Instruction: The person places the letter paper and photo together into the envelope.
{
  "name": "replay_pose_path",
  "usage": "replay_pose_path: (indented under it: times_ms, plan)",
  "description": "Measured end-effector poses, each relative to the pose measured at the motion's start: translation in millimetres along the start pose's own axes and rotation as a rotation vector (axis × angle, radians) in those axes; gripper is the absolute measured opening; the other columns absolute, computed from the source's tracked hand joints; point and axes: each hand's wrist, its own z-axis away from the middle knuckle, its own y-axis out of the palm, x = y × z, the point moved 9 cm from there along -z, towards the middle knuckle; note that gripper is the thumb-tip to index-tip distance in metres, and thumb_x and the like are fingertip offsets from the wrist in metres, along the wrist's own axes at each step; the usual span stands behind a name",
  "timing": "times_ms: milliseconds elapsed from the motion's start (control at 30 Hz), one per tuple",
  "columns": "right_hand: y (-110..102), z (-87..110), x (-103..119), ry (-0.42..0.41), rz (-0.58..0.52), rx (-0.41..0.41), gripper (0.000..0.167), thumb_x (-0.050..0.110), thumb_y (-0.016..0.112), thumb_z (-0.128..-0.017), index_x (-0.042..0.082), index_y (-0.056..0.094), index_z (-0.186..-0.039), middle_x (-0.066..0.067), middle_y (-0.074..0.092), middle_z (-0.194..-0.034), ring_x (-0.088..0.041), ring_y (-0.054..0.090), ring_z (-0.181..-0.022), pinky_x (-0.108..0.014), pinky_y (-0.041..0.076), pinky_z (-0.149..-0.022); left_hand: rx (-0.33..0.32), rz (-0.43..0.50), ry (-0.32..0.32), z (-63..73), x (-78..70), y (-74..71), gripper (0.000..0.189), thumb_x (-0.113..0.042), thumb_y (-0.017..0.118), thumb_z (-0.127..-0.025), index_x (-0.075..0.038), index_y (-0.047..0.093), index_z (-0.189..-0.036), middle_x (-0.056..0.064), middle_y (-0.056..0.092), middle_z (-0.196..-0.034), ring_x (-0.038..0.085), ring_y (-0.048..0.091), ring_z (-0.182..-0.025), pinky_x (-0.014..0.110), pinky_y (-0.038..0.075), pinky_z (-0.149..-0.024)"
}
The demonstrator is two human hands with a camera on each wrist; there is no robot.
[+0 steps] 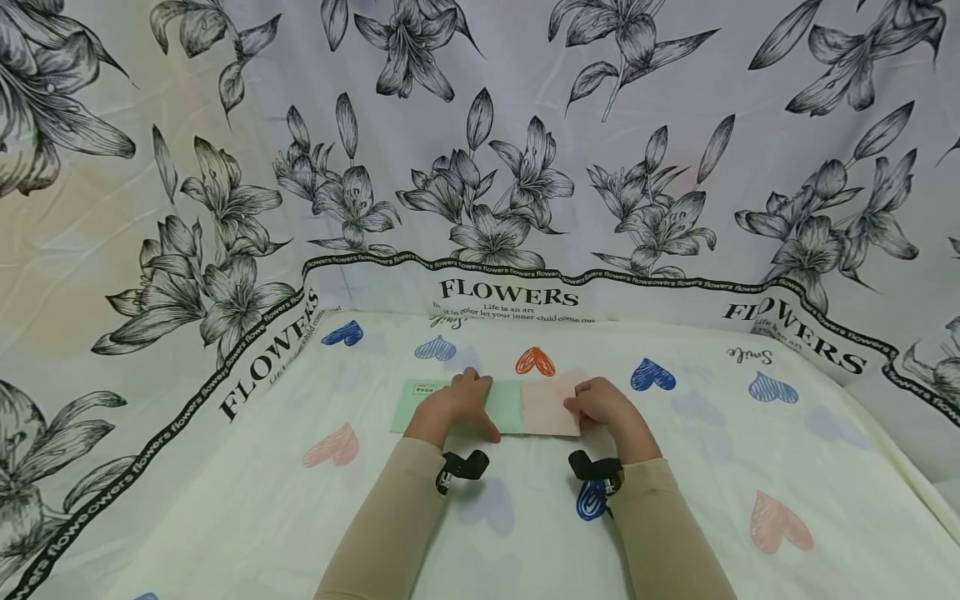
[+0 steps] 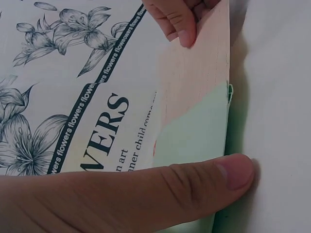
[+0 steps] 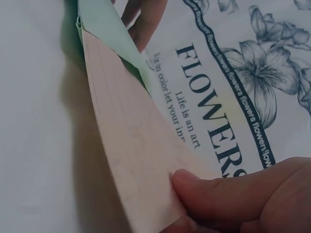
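A mint-green paper envelope [image 1: 510, 407] lies lengthwise before me on the cloth, a small printed box near its far left corner. A pale pink sheet with faint lines [image 1: 549, 410] sticks out of its right end. My left hand [image 1: 452, 406] grips the envelope across its width, thumb [image 2: 235, 172] over the near edge and fingers toward the far one. The right hand [image 1: 606, 408] pinches the sheet's outer end, thumb [image 3: 187, 182] on top and a fingertip beneath. In the right wrist view the sheet bends and its near edge stands over a shadow.
The white cloth [image 1: 262, 517] carries printed hearts in blue, red and pink. Behind and to the left hangs a curtain [image 1: 480, 50] with black lily drawings and the word FLOWERS. Both wrists wear black camera mounts [image 1: 468, 465].
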Motion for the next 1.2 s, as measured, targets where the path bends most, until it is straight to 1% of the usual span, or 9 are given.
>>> replay_pose_path:
  times_ms: [167,300,467,633,700,800,867,1000,1200]
  plan:
    - [-3,0.5,1,-0.009,-0.092,-0.002,0.010,0.008,0.069,-0.095,0.003,0.062,-0.091,-0.009,0.057,-0.077,-0.019,0.051,-0.069,-0.029,0.041,-0.063,-0.005,0.030,-0.014,0.2,2.8,-0.5,0.108,-0.049,0.092,-0.070,-0.011,0.040,-0.157,0.015,0.039,-0.149,0.030,0.041,-0.133,0.050,0.042,-0.106]
    - [-5,1.5,0,0.008,-0.147,-0.011,0.008,0.007,0.068,-0.096,0.001,0.064,-0.099,-0.009,0.057,-0.081,-0.019,0.052,-0.071,-0.027,0.042,-0.064,-0.013,0.048,-0.012,-0.2,3.8,-2.4,0.111,-0.049,0.093,-0.069,-0.012,0.039,-0.158,0.015,0.038,-0.150,0.030,0.040,-0.133,0.051,0.042,-0.106]
    - [-3,-1.1,1,-0.001,-0.183,-0.015,0.015,0.004,0.068,-0.096,-0.003,0.064,-0.108,-0.009,0.059,-0.085,-0.019,0.054,-0.072,-0.026,0.045,-0.063,-0.031,0.054,0.015,0.2,1.3,-6.7,0.112,-0.048,0.095,-0.067,-0.010,0.040,-0.156,0.015,0.040,-0.147,0.031,0.042,-0.133,0.051,0.042,-0.107]
    - [5,-3.9,4,-0.014,-0.173,-0.005,0.007,0.004,0.068,-0.096,0.000,0.062,-0.096,-0.008,0.056,-0.080,-0.019,0.052,-0.069,-0.027,0.044,-0.061,-0.031,0.038,0.042,1.6,-3.8,-8.6,0.111,-0.047,0.095,-0.068,-0.009,0.040,-0.156,0.015,0.039,-0.148,0.031,0.042,-0.133,0.049,0.042,-0.108]
    - [8,-2.5,6,-0.025,-0.153,0.000,0.011,0.005,0.068,-0.096,0.002,0.061,-0.088,-0.008,0.055,-0.076,-0.020,0.050,-0.067,-0.028,0.043,-0.060,-0.031,0.048,0.044,2.9,-5.7,-9.7,0.111,-0.046,0.095,-0.068,-0.009,0.040,-0.157,0.016,0.039,-0.148,0.032,0.042,-0.133,0.049,0.041,-0.108]
    - [11,1.3,11,-0.041,-0.142,-0.007,0.015,0.007,0.069,-0.096,0.003,0.061,-0.084,-0.008,0.055,-0.072,-0.020,0.050,-0.065,-0.029,0.042,-0.060,-0.033,0.061,0.040,4.8,-7.1,-11.1,0.111,-0.044,0.096,-0.068,-0.008,0.040,-0.156,0.016,0.039,-0.147,0.032,0.042,-0.133,0.049,0.042,-0.108]
    - [13,2.8,14,-0.051,-0.142,-0.017,0.014,0.008,0.069,-0.096,0.003,0.063,-0.084,-0.008,0.057,-0.072,-0.020,0.051,-0.064,-0.029,0.043,-0.060,-0.038,0.069,0.036,5.9,-7.7,-12.6,0.111,-0.043,0.096,-0.067,-0.008,0.040,-0.156,0.016,0.039,-0.146,0.032,0.042,-0.133,0.050,0.042,-0.108]
    - [16,3.7,20,-0.072,-0.152,-0.035,0.008,0.007,0.070,-0.095,0.000,0.066,-0.093,-0.008,0.059,-0.078,-0.019,0.054,-0.067,-0.027,0.047,-0.060,-0.046,0.047,0.038,6.2,-8.2,-13.9,0.110,-0.045,0.096,-0.068,-0.008,0.041,-0.155,0.016,0.040,-0.145,0.032,0.043,-0.131,0.049,0.043,-0.106]
    - [17,3.4,21,-0.084,-0.146,-0.054,0.014,0.007,0.070,-0.096,-0.004,0.067,-0.105,-0.010,0.062,-0.087,-0.019,0.057,-0.072,-0.027,0.050,-0.062,-0.054,0.045,0.031,5.3,-6.1,-14.2,0.110,-0.046,0.096,-0.067,-0.008,0.041,-0.155,0.015,0.041,-0.144,0.031,0.044,-0.129,0.049,0.044,-0.105]
